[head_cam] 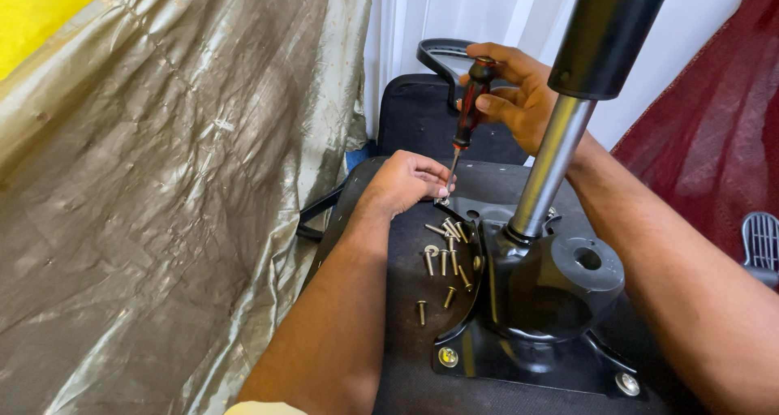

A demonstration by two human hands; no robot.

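Right hand [519,98] wraps the red-and-black handle of a screwdriver [469,111], fingers [497,103] curled tight around it, thumb across the front. The tool's long axis runs steeply down and slightly toward the left hand, shaft narrowing to a tip just below that hand's fingertips. Left hand [402,184] rests on the black underside of the chair seat [406,334], fingers bunched together at the tip, apparently pinching or steadying a screw there; the screw itself is mostly hidden, so cannot tell how far in it sits. The tip meets the far corner of the black mounting plate [527,366]. Left hand is the nearer one to the fastening point; the right sits above and beyond it. Loose screws [445,257] lie scattered just nearer than the left fingers, on the seat, beside the plate edge. Chrome gas-lift column [550,167] rises at a tilt from the plate, just right of both hands.
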